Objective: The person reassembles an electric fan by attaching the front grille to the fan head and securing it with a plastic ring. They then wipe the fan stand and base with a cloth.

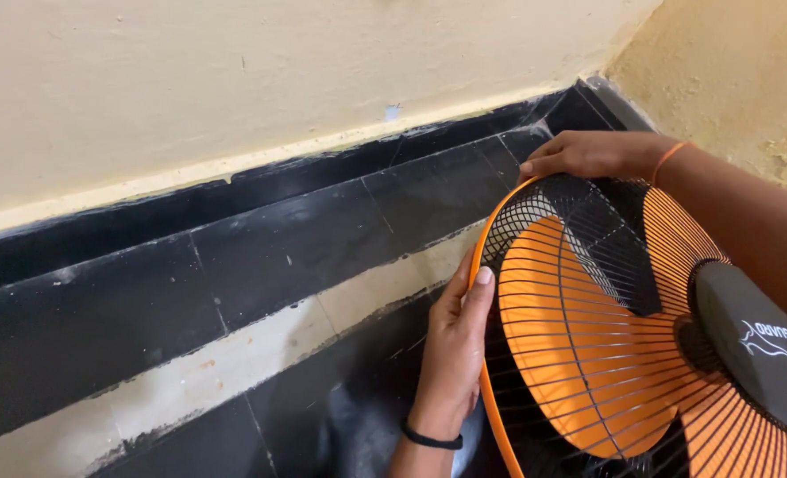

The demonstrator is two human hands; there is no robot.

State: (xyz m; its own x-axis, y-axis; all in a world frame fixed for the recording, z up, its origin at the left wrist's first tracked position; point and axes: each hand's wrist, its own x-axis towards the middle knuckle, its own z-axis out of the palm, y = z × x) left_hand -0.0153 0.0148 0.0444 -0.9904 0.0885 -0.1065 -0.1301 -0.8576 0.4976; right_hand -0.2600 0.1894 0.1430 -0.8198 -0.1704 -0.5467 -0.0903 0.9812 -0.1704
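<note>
Orange fan guard (641, 327), both hands (454, 350) gripping its rim

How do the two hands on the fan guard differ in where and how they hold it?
The left hand grips the orange rim at its near left side, thumb pointing up; the right hand holds the far top. The left wrist wears a black band, the right an orange thread. Both touch the fan guard.

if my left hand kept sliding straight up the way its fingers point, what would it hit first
Probably more of the fan guard's orange rim, which the left hand already grips; beyond that curve, likely the right hand near the top. Depth is unclear.
</note>
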